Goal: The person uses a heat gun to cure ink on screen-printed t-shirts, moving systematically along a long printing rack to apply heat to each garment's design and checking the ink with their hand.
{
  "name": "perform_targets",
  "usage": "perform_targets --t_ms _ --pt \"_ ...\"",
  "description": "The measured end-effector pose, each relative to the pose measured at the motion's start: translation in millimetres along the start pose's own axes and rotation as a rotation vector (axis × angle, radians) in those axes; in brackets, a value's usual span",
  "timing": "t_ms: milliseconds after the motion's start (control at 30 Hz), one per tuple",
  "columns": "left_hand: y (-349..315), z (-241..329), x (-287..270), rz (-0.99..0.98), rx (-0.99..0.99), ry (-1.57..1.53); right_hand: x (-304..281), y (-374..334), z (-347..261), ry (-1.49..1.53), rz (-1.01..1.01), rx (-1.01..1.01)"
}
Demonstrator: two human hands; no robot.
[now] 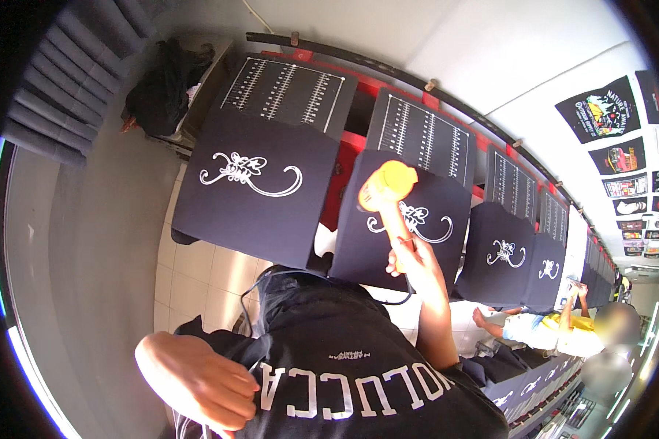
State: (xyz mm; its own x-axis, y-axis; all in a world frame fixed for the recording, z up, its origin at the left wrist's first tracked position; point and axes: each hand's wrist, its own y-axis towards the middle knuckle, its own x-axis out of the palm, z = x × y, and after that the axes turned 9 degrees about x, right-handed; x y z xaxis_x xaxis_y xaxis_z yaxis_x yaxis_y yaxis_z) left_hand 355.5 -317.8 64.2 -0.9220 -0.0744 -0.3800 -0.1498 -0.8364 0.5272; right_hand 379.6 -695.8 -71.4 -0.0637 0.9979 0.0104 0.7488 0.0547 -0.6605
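Note:
My right hand (417, 263) grips the handle of an orange hair dryer (395, 183), held over a black shirt panel (366, 263) with a white floral scroll print (438, 230). The dryer covers part of that print. Beside it on the left lies another black shirt panel (249, 219), and its white scroll print (252, 175) shows whole. At the lower left, my left hand (205, 380) is held against the front of my black shirt, fingers curled together. Whatever they may hold is hidden. A dark cord (245, 304) loops in front of me.
Black printing boards (285, 91) with white ruler marks run along a red frame by the wall. More printed panels (501, 245) continue rightward. A person in yellow (564, 325) works farther along. Dark cloth (161, 88) is heaped at the far left; tiled floor (198, 271) shows below.

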Motion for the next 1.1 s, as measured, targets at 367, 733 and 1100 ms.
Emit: perform_targets --t_ms 367,733,1100 --pt "94 -61 70 0.21 -0.013 -0.154 -90 -10 24 -0.072 -0.164 0.021" --pt "12 -124 69 1.048 -0.373 -0.131 -94 2 23 -0.116 -0.228 0.038" --pt "-139 -309 108 1.378 -1.563 1.383 -73 -1 18 -0.118 -0.187 0.029"
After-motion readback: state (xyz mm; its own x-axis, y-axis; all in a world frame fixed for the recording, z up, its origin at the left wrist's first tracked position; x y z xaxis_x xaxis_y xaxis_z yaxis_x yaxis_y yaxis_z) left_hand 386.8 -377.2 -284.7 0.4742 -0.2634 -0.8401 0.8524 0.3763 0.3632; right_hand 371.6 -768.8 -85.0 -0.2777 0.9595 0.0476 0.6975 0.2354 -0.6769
